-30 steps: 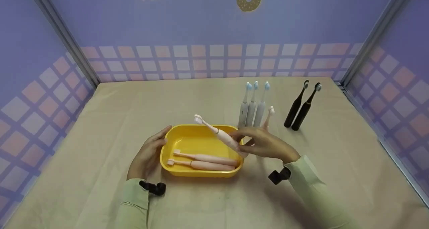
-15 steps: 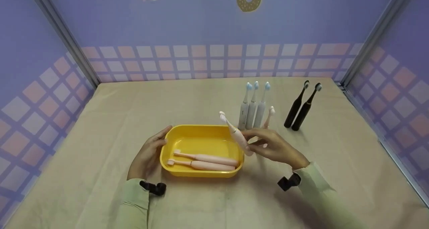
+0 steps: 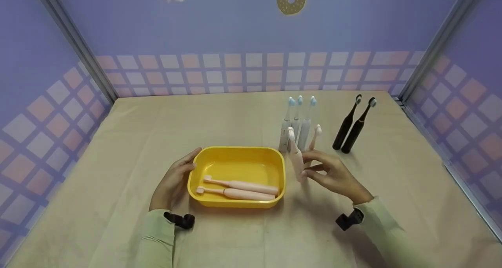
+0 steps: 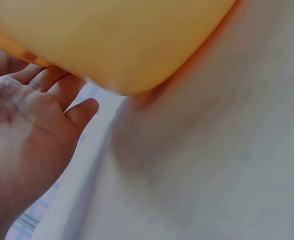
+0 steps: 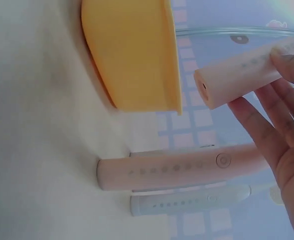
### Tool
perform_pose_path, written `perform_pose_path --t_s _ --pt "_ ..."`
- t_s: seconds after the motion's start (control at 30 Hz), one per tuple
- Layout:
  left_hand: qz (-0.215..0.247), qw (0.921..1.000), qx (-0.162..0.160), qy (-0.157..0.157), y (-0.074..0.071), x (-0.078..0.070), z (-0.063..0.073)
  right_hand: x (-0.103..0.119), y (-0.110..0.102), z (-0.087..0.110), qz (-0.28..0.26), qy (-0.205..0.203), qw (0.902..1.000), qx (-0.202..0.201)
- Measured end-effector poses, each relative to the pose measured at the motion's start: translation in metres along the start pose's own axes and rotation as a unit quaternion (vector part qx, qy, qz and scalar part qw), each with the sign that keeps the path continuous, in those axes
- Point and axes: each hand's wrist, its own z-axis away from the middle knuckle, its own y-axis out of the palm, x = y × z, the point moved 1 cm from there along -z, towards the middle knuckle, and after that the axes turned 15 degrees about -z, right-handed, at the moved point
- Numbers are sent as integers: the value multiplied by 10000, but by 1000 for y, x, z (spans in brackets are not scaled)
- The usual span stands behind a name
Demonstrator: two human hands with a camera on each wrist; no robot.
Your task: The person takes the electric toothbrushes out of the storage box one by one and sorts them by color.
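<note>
My right hand [image 3: 329, 174] pinches a pale pink electric toothbrush [image 3: 297, 162] by its handle, head up, just right of the yellow tub [image 3: 235, 153]. In the right wrist view the toothbrush's base [image 5: 222, 87] hangs above the table, thumb on one side and fingers on the other. Another pink electric toothbrush [image 3: 315, 136] stands upright behind that hand, which partly hides it. My left hand [image 3: 174, 177] rests against the tub's left end, fingers relaxed along the outer wall [image 4: 121, 45]. Two pink electric toothbrushes [image 3: 247, 186] lie side by side in the tub's near half, heads leftward.
Three white electric toothbrushes [image 3: 286, 132] with bluish heads stand in a row behind the right hand. Two black electric toothbrushes [image 3: 353, 130] stand farther right. A cream cloth [image 3: 176, 119] covers the table, with patterned walls [image 3: 251, 24] around it.
My right hand has moved right with the pink toothbrush, from above the tub to beside it. The toothbrush has turned from slanted to nearly upright. The left hand and tub stay put.
</note>
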Motion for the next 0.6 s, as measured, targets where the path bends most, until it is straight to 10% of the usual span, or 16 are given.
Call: perform_pose_path --t_s 0.6 --pt "473 9989 44 -56 3 3 2 -3 -17 23 -181 155 9976 -656"
